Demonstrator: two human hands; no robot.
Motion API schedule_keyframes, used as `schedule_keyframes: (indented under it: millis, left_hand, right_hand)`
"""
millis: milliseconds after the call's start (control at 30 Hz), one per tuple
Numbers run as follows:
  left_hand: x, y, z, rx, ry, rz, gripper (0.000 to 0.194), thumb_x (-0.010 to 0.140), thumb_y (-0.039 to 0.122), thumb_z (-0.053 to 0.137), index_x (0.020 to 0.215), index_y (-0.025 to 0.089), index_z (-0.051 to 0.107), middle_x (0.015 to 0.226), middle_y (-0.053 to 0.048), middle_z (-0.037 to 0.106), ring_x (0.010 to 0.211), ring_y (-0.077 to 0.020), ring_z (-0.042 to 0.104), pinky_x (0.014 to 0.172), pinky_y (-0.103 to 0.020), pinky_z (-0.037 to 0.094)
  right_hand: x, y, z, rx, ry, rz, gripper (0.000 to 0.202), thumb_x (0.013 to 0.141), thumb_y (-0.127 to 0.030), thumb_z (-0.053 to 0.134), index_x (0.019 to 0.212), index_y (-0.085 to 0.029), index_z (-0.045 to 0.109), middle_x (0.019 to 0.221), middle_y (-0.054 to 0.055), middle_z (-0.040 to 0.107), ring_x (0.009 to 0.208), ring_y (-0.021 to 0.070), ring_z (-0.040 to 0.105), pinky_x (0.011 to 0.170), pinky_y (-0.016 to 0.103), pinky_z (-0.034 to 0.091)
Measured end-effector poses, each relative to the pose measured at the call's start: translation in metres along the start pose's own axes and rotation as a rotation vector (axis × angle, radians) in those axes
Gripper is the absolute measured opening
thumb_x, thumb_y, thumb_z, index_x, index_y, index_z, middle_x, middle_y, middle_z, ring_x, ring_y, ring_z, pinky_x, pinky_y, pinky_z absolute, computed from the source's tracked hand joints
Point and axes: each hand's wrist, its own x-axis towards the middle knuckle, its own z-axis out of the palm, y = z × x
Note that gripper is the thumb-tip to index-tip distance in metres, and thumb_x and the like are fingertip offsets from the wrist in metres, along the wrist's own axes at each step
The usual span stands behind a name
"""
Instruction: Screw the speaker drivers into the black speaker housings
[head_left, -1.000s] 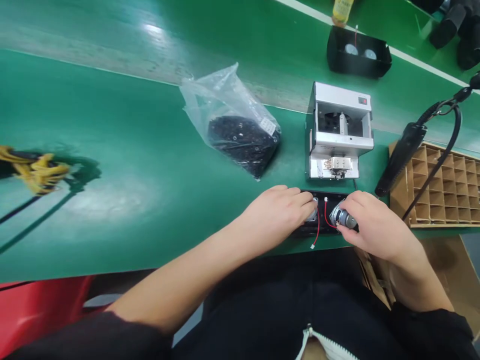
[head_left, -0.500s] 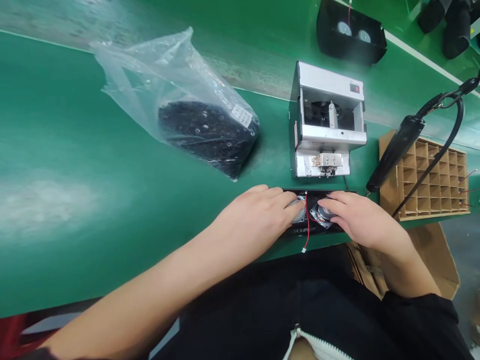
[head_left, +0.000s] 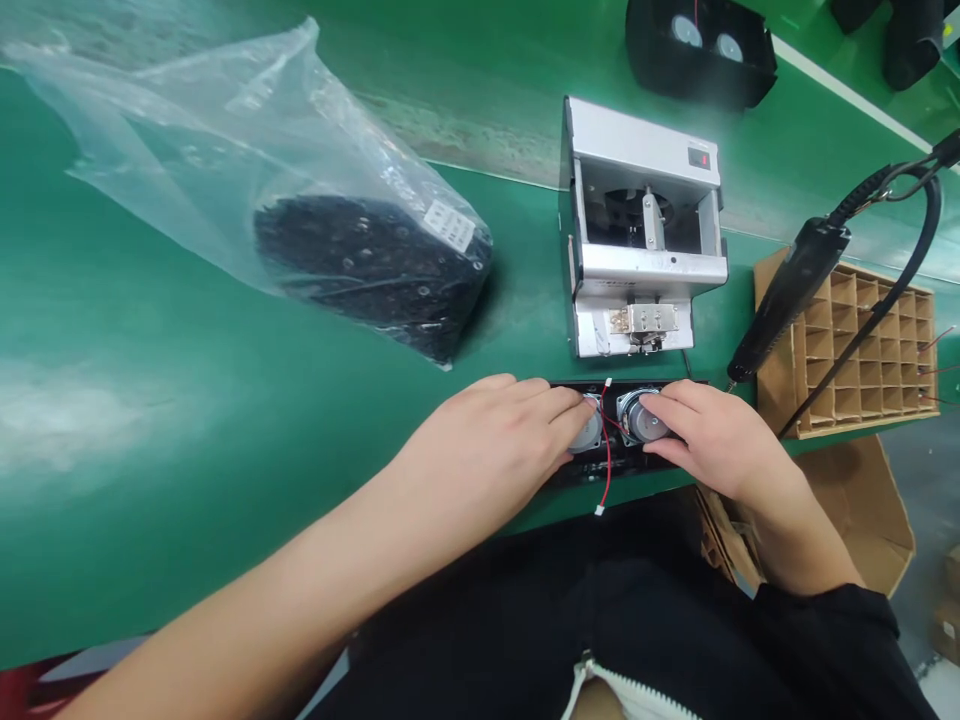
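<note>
A long black housing [head_left: 619, 466] lies at the table's near edge with two round speakers seated in it. My left hand [head_left: 510, 425] has its fingers curled over the left speaker [head_left: 589, 432], hiding part of it. Around the right speaker [head_left: 646, 420] the thumb and fingers of my right hand [head_left: 709, 432] are closed. Between the speakers runs a red wire [head_left: 608, 450] with white plugs at its ends; one plug hangs over the housing's near side.
A silver screw-feeding machine [head_left: 649, 262] stands behind the housing. On the left lies a clear bag of black parts [head_left: 375, 265]. An electric screwdriver [head_left: 787, 300] hangs at right, before a divided cardboard box [head_left: 862, 350]. Another black housing [head_left: 701, 60] sits farther back.
The right speaker now sits squarer in the housing and shows more of its back. My fingers have shifted slightly on both speakers. The whole view has moved a little.
</note>
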Motion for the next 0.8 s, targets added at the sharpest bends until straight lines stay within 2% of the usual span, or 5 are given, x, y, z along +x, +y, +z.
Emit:
schedule_keyframes:
  millis: [267, 533, 633, 733, 800]
  left_hand:
    - [0.000, 0.000, 0.000, 0.052, 0.047, 0.062, 0.041, 0.126, 0.018, 0.048, 0.136, 0.012, 0.087, 0.122, -0.016, 0.094, 0.092, -0.0310, 0.084, 0.078, -0.048, 0.057]
    - [-0.001, 0.007, 0.002, 0.009, 0.073, -0.007, 0.043, 0.127, 0.021, 0.045, 0.131, 0.018, 0.088, 0.117, -0.016, 0.093, 0.088, -0.0313, 0.082, 0.076, -0.049, 0.055]
    - [-0.001, 0.007, 0.002, 0.021, 0.074, 0.009, 0.047, 0.129, 0.021, 0.041, 0.131, 0.014, 0.087, 0.115, -0.017, 0.093, 0.087, -0.0314, 0.082, 0.075, -0.050, 0.055]
    - [-0.001, 0.007, 0.001, 0.024, 0.067, -0.001, 0.048, 0.129, 0.020, 0.040, 0.132, 0.015, 0.087, 0.115, -0.017, 0.093, 0.086, -0.0315, 0.082, 0.075, -0.050, 0.055]
    - [-0.001, 0.006, 0.001, 0.017, 0.066, -0.012, 0.046, 0.130, 0.021, 0.042, 0.134, 0.016, 0.087, 0.118, -0.016, 0.094, 0.088, -0.0313, 0.083, 0.076, -0.050, 0.056]
  right_hand:
    - [0.010, -0.008, -0.012, -0.087, -0.103, 0.022, 0.041, 0.115, -0.041, 0.088, 0.148, -0.017, 0.083, 0.125, 0.015, 0.085, 0.104, 0.0285, 0.087, 0.087, 0.042, 0.074]
    - [0.013, -0.016, -0.021, -0.107, -0.119, 0.018, 0.035, 0.112, -0.039, 0.091, 0.137, -0.015, 0.085, 0.114, 0.012, 0.083, 0.096, 0.0272, 0.086, 0.076, 0.039, 0.071]
    - [0.012, -0.014, -0.020, -0.097, -0.111, -0.004, 0.043, 0.114, -0.041, 0.088, 0.147, -0.013, 0.083, 0.120, 0.014, 0.087, 0.100, 0.0283, 0.088, 0.079, 0.041, 0.075]
    - [0.008, -0.012, -0.019, -0.073, -0.091, -0.036, 0.054, 0.118, -0.041, 0.082, 0.161, -0.009, 0.077, 0.138, 0.022, 0.089, 0.114, 0.0304, 0.092, 0.091, 0.042, 0.080]
    - [0.005, -0.011, -0.019, -0.054, -0.078, -0.053, 0.052, 0.122, -0.036, 0.075, 0.166, -0.008, 0.074, 0.151, 0.024, 0.088, 0.123, 0.0309, 0.092, 0.099, 0.043, 0.081]
